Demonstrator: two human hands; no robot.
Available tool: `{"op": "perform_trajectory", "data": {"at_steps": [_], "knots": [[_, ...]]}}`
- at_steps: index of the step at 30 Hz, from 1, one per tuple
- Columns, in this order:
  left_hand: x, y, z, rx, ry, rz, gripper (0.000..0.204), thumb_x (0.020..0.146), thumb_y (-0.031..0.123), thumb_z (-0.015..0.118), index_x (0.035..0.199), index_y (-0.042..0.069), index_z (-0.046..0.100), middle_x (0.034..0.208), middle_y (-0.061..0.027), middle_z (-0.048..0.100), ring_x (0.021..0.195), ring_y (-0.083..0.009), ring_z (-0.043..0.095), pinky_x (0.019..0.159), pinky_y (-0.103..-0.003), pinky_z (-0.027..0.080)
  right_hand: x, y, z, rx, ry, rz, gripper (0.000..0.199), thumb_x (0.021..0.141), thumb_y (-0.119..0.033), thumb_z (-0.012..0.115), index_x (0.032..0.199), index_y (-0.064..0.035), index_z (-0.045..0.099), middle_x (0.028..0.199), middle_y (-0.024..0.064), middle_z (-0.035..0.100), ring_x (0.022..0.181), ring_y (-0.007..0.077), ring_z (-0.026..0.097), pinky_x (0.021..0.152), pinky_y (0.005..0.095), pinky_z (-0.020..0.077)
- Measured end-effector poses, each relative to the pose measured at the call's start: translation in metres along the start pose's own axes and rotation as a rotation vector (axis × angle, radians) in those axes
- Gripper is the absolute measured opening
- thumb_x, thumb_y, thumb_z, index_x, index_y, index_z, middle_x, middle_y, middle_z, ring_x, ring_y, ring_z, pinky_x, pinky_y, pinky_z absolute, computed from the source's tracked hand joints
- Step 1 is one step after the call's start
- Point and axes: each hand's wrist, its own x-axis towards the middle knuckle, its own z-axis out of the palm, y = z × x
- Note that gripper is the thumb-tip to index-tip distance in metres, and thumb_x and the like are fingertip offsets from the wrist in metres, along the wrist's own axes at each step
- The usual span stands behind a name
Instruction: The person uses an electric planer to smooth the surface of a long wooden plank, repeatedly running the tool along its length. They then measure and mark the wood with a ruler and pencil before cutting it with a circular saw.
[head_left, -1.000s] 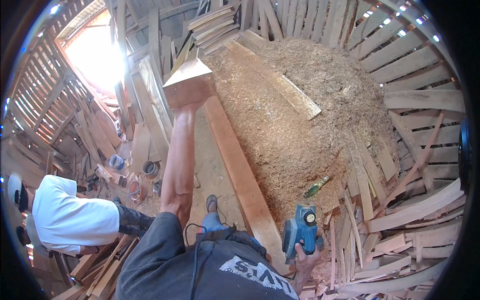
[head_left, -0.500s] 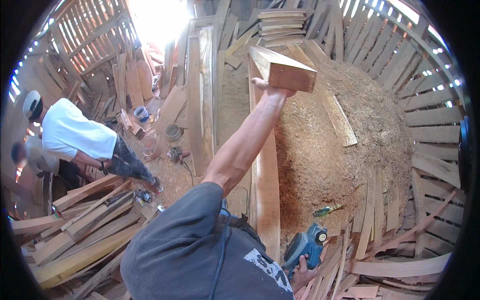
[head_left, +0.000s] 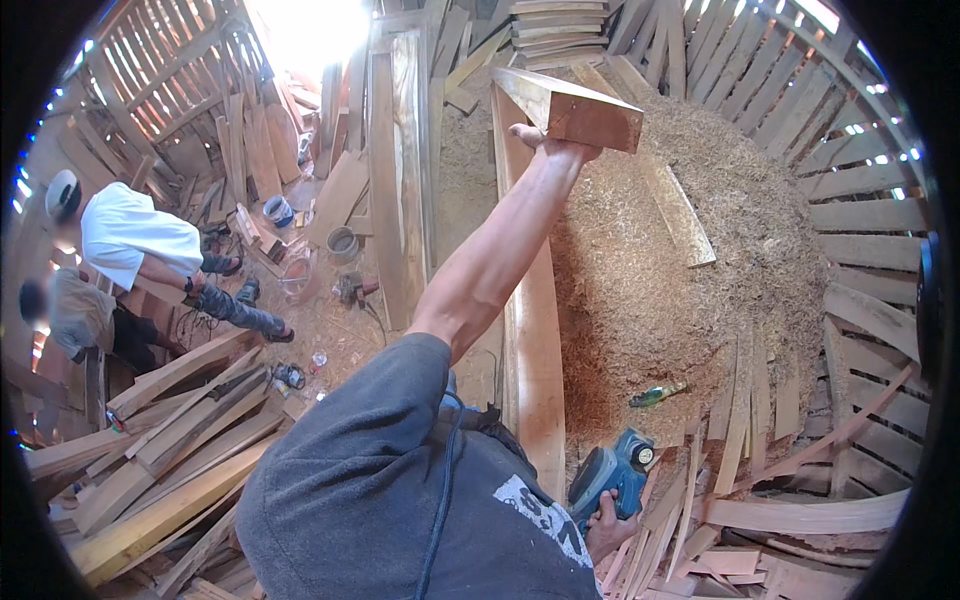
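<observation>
L hand is gripping a wood plank from below, arm raised. R hand is clenched on a blue elec. planer, sawdust pile beyond it.

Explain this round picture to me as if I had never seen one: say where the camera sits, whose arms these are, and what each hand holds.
The camera is worn on a person's head and looks down through a very wide lens, so straight boards bend near the rim. There is no machine arm; both arms are the wearer's own. The left hand is raised and has a grip on the end of a thick wooden beam. The right hand, low by the body, holds a blue power planer. Below lie a long plank, a big heap of wood shavings and a green bottle. Two other people work at the left.
</observation>
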Motion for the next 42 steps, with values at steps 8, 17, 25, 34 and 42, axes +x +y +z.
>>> {"op": "perform_trajectory", "data": {"at_steps": [8, 17, 25, 34, 42], "knots": [[0.013, 0.051, -0.036, 0.570, -0.141, 0.148, 0.089, 0.097, 0.081, 0.033, 0.157, 0.017, 0.045, 0.156, -0.0143, 0.051, 0.144, -0.0355, 0.049, 0.120, -0.059, 0.039, -0.004, -0.016, 0.015, 0.059, -0.043, 0.040, 0.022, 0.086, -0.005, 0.077, 0.104, 0.0009, 0.066, 0.082, 0.0041, 0.065, 0.048, 0.0087, 0.049, 0.039, 0.0249, 0.0374], [-0.096, 0.164, -0.213, 1.186, 0.198, -0.128, 0.075, 0.079, 0.021, 0.071, 0.145, -0.005, 0.046, 0.126, -0.0230, 0.066, 0.113, -0.0336, 0.069, 0.104, -0.044, 0.056, 0.017, -0.029, 0.018, -0.047, -0.145, 0.052, 0.018, 0.089, -0.006, 0.073, 0.102, 0.0010, 0.064, 0.073, 0.0047, 0.061, 0.045, 0.0093, 0.047, 0.037, 0.0255, 0.0375], [-0.127, 0.175, -0.282, 2.159, 0.694, 0.179, 0.111, 0.065, 0.018, 0.092, 0.155, -0.007, 0.031, 0.140, -0.0308, 0.059, 0.132, -0.0448, 0.057, 0.115, -0.046, 0.047, 0.013, -0.072, 0.037, -0.113, -0.243, 0.298, 0.022, 0.090, -0.008, 0.077, 0.108, -0.0002, 0.067, 0.079, 0.0043, 0.064, 0.061, 0.0116, 0.055, 0.050, 0.0295, 0.0435], [-0.099, 0.108, -0.333, 2.264, 0.751, 0.253, 0.125, 0.068, 0.022, 0.093, 0.164, -0.002, 0.016, 0.165, -0.0315, 0.028, 0.152, -0.0467, 0.032, 0.126, -0.048, 0.031, 0.019, -0.056, 0.049, 0.003, -0.321, 0.189, 0.020, 0.086, -0.002, 0.077, 0.103, 0.0003, 0.066, 0.079, 0.0055, 0.065, 0.050, 0.0084, 0.050, 0.041, 0.0252, 0.0348], [-0.085, 0.154, -0.344, 2.223, 0.374, 0.304, 0.116, 0.089, 0.048, 0.081, 0.161, -0.013, 0.012, 0.167, -0.0340, 0.022, 0.158, -0.0407, 0.021, 0.130, -0.041, 0.019, 0.013, -0.114, 0.099, -0.165, -0.344, 0.034, 0.017, 0.087, -0.009, 0.081, 0.097, -0.0015, 0.070, 0.074, 0.0018, 0.065, 0.051, 0.0083, 0.052, 0.048, 0.0253, 0.0395]]}}
